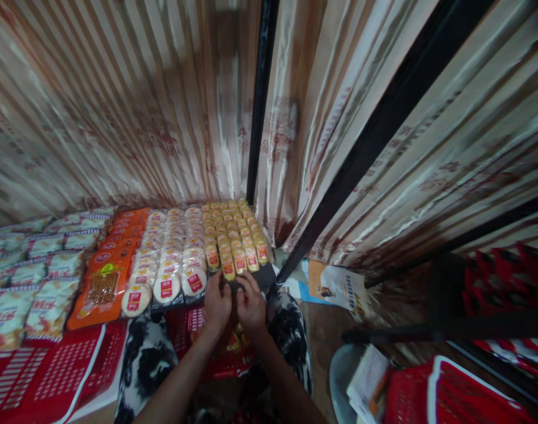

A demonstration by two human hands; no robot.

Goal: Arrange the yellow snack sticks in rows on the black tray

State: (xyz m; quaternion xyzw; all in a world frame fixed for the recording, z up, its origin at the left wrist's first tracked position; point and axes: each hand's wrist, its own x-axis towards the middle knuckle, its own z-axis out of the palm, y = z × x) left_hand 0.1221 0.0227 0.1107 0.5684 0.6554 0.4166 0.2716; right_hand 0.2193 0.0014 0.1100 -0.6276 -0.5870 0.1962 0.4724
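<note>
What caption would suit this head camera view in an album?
Two bare hands at the front edge of neat rows of yellow packaged snacks.

Baskets [43, 371] before shelf [266, 277]; curtain [162, 118] behind.

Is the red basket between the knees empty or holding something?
Not empty: yellow packs show inside the basket. It is partly hidden, so I cannot tell how full.

Dim, uneven light with soft glare on the curtain [184, 106], shadowed lower areas, blurred right edge
</note>
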